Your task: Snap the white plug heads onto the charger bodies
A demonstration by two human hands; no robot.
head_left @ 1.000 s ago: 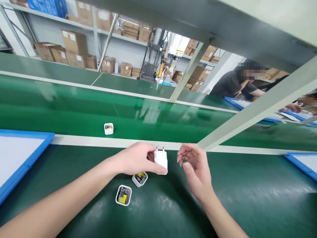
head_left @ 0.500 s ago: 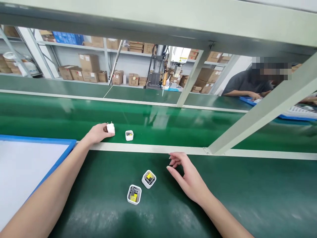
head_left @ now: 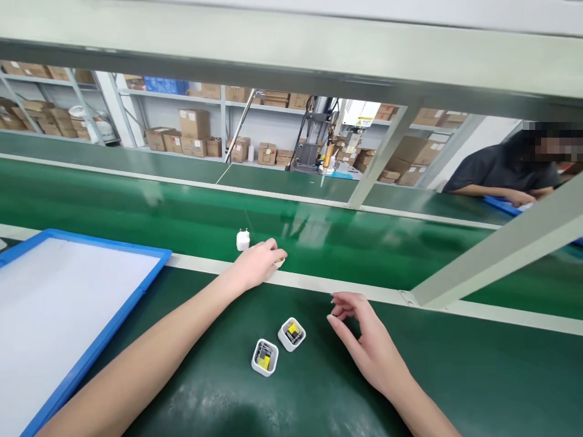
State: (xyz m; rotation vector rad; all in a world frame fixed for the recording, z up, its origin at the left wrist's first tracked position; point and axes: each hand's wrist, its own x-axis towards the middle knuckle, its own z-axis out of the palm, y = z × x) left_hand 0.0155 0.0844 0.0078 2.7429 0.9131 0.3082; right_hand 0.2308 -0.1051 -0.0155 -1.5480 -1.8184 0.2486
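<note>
My left hand [head_left: 259, 263] reaches over the white rail to the green belt, its fingers closed around an open white charger housing [head_left: 279, 262], mostly hidden by them. Just beyond that wrist, a white plug charger [head_left: 243, 240] stands on the belt with its two pins up. Two more open charger housings, the nearer one [head_left: 265, 358] and the farther one [head_left: 292, 334], lie on the dark green worktop, with yellow and dark parts showing inside. Right of them hovers my right hand [head_left: 364, 340], holding nothing, thumb and curved fingers apart.
A blue-rimmed tray [head_left: 157, 267] with a white inside lies at left. The white rail [head_left: 314, 283] borders the belt, and a slanted post [head_left: 492, 255] rises at right. Across the belt are a machine [head_left: 314, 139], shelved cartons and a person [head_left: 496, 170] at a blue tray.
My left hand has let go of the plug charger, leaving it pins-up on the belt, and moved right onto the open housing. The view has shifted left; my right hand stays nearly the same.
</note>
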